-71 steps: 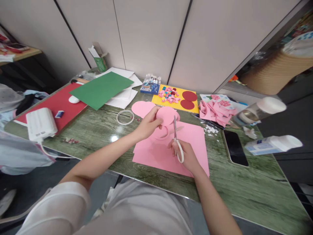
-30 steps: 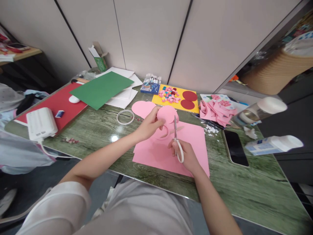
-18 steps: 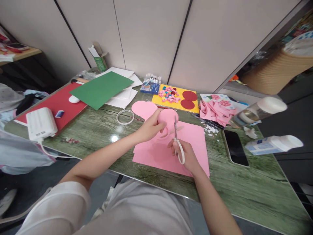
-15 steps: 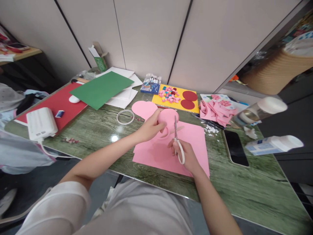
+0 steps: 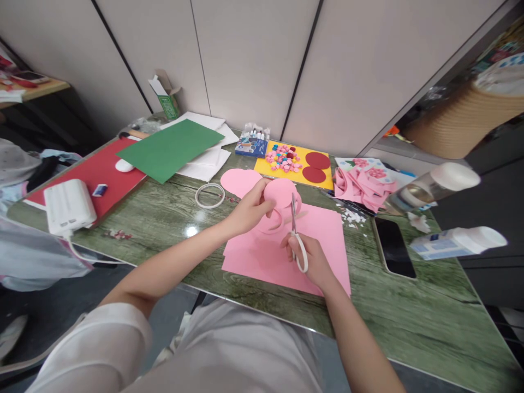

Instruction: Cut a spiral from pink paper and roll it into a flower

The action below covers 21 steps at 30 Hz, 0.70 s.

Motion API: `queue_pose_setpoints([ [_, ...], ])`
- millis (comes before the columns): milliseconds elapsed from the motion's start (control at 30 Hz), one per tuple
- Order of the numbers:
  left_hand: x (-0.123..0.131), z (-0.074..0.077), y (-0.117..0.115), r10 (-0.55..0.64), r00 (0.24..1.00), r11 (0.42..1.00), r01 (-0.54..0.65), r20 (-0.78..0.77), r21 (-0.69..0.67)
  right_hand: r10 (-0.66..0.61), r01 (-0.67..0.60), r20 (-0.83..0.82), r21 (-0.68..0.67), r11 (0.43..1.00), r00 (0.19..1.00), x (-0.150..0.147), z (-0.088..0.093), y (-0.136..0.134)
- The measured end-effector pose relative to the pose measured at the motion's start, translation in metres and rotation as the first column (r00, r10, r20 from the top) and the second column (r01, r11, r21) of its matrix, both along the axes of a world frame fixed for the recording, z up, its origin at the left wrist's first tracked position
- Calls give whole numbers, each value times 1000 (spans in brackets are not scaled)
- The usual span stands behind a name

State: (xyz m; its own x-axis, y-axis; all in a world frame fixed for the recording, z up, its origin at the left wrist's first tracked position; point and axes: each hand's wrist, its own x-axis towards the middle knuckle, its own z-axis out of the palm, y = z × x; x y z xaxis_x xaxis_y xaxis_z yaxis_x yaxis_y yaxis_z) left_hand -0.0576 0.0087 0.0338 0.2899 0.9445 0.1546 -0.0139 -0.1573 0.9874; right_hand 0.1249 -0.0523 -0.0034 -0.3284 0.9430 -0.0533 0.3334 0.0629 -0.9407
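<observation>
My left hand [image 5: 246, 209] pinches a round pink paper piece [image 5: 280, 195], with a cut strip curling down from it. My right hand [image 5: 309, 260] grips white-handled scissors [image 5: 296, 233], whose blades point up into the right edge of that pink piece. Both hands hover over a large pink sheet [image 5: 286, 251] lying on the green wood-grain table [image 5: 409, 305]. A cut pink circle [image 5: 237, 180] lies just behind my left hand.
A tape ring [image 5: 209, 195] lies left of my hands. Green [image 5: 170, 148], red [image 5: 100, 169] and white sheets, a white power bank [image 5: 67, 206], a yellow sheet [image 5: 295, 164] with pompoms and dark red circles, pink scraps [image 5: 360, 185], a phone [image 5: 393, 246] and two bottles [image 5: 458, 240] surround them.
My left hand has turned the round pink piece slightly, while the scissors stay at its right edge. The curling strip hangs below it. Nothing else has moved.
</observation>
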Motion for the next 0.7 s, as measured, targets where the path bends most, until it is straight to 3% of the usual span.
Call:
queue_pose_setpoints([
  [267,-1,8,-3,3,1000,999,-3,-3,-35,-7,8,9,-30,1000,1000,-1,0,-1],
  [700,0,5,-4,-39,998,998,36,-49,-58,-8,8,8,-16,1000,1000,-2,3,-1],
])
